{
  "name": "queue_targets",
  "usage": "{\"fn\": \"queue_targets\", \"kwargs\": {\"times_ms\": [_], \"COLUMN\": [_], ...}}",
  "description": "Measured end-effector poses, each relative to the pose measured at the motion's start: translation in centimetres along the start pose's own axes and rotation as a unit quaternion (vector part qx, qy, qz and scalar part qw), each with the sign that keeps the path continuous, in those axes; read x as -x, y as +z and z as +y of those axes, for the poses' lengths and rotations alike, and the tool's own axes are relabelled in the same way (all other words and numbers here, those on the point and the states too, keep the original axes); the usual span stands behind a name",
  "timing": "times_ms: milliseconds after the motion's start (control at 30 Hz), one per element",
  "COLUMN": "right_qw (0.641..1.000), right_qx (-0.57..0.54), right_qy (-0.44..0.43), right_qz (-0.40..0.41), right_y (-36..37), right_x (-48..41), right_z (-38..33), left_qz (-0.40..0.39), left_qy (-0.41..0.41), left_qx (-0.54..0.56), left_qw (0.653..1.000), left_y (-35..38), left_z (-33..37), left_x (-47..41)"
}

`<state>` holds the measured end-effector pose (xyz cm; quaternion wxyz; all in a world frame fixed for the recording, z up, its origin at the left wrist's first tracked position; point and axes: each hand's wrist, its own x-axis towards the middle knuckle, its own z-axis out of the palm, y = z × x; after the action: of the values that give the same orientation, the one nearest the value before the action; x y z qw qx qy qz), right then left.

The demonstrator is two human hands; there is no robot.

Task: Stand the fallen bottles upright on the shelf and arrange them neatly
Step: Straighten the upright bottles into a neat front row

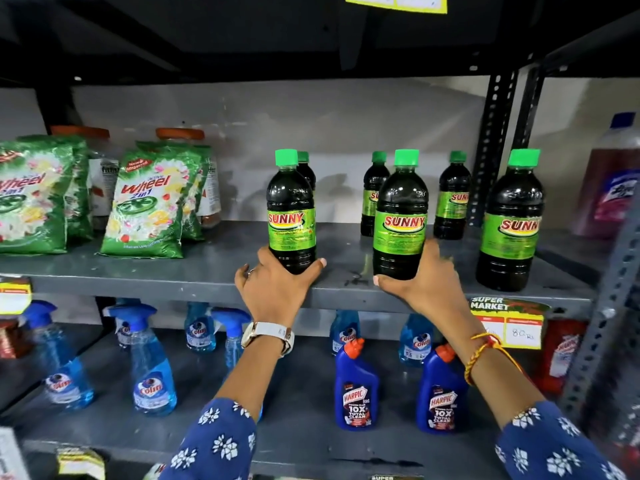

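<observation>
Bottles point(291, 216) are the job here, and two of them are in hand at the shelf's point(173, 282) front edge. The left hand point(273, 289) is clamped round the base of the left front one, thumb showing on its right side and fingers wrapped behind. The right hand point(424, 284) is closed on the base of the middle front bottle point(400, 220), thumb under its lower left and fingers round its right side. Both bottles are upright with labels facing out; whether their bases rest fully on the shelf or are just lifted I cannot tell.

Further right, a third front bottle point(510, 223) stands free near the front edge, by the upright post point(491, 147). Three more stand behind, toward the back edge, one tucked close behind the left front bottle. Green packets point(145, 206) fill the shelf's left end.

No bottle lies on its side, so the standing-up looks done. What seems left is tidying: the front three are unevenly spaced and the back row does not line up with them, so the two held bottles likely need sliding into even rows.
</observation>
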<state>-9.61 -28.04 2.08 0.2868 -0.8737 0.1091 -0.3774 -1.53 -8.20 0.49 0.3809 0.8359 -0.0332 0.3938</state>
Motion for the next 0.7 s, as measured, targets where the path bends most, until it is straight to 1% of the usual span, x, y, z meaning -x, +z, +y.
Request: {"fn": "queue_targets", "kwargs": {"times_ms": [167, 233, 267, 300, 333, 367, 400, 433, 467, 500, 533, 567, 600, 667, 700], "right_qw": [0.999, 0.996, 0.993, 0.988, 0.982, 0.973, 0.959, 0.945, 0.934, 0.93, 0.934, 0.943, 0.955, 0.972, 0.976], "right_qx": [-0.032, -0.082, -0.118, -0.146, -0.149, -0.13, -0.107, -0.091, -0.085, -0.088, -0.099, -0.115, -0.134, -0.175, -0.186], "right_qy": [0.005, 0.013, 0.006, -0.019, -0.061, -0.106, -0.142, -0.161, -0.16, -0.143, -0.113, -0.074, -0.028, 0.049, 0.066], "right_qz": [-0.026, -0.013, 0.011, 0.05, 0.101, 0.16, 0.219, 0.27, 0.306, 0.326, 0.324, 0.303, 0.264, 0.147, 0.088], "right_y": [-0.3, -0.8, -1.3, -1.8, -2.6, -3.6, -4.7, -5.9, -7.0, -8.1, -9.0, -9.8, -10.5, -11.2, -11.3], "right_x": [0.2, 1.0, 1.6, 2.2, 2.6, 2.8, 2.6, 2.2, 1.7, 1.1, 0.5, -0.1, -0.5, -1.0, -1.2], "right_z": [-0.3, -0.2, -0.1, 0.1, 0.5, 1.0, 1.8, 2.6, 3.5, 4.4, 5.3, 6.2, 7.1, 8.4, 8.9], "left_qz": [-0.013, 0.021, 0.058, 0.103, 0.145, 0.164, 0.154, 0.124, 0.087, 0.049, 0.013, -0.021, -0.051, -0.094, -0.106], "left_qy": [-0.005, 0.0, 0.02, 0.056, 0.102, 0.145, 0.178, 0.199, 0.203, 0.192, 0.171, 0.147, 0.127, 0.101, 0.091], "left_qx": [0.02, 0.04, 0.062, 0.089, 0.119, 0.153, 0.187, 0.213, 0.226, 0.234, 0.237, 0.233, 0.219, 0.165, 0.14], "left_qw": [1.0, 0.999, 0.996, 0.989, 0.977, 0.964, 0.954, 0.949, 0.949, 0.952, 0.956, 0.961, 0.966, 0.977, 0.98], "left_y": [-0.3, -0.6, -0.8, -0.9, -1.0, -1.0, -0.9, -0.8, -0.6, -0.5, -0.3, 0.0, 0.4, 1.5, 2.0], "left_z": [0.1, 0.3, 0.6, 0.9, 1.7, 2.7, 4.1, 5.5, 6.9, 8.2, 9.5, 10.4, 11.1, 11.5, 11.3], "left_x": [0.3, 1.0, 1.5, 2.2, 2.9, 3.5, 4.1, 4.6, 4.9, 5.3, 5.4, 5.4, 5.3, 4.9, 4.8]}}
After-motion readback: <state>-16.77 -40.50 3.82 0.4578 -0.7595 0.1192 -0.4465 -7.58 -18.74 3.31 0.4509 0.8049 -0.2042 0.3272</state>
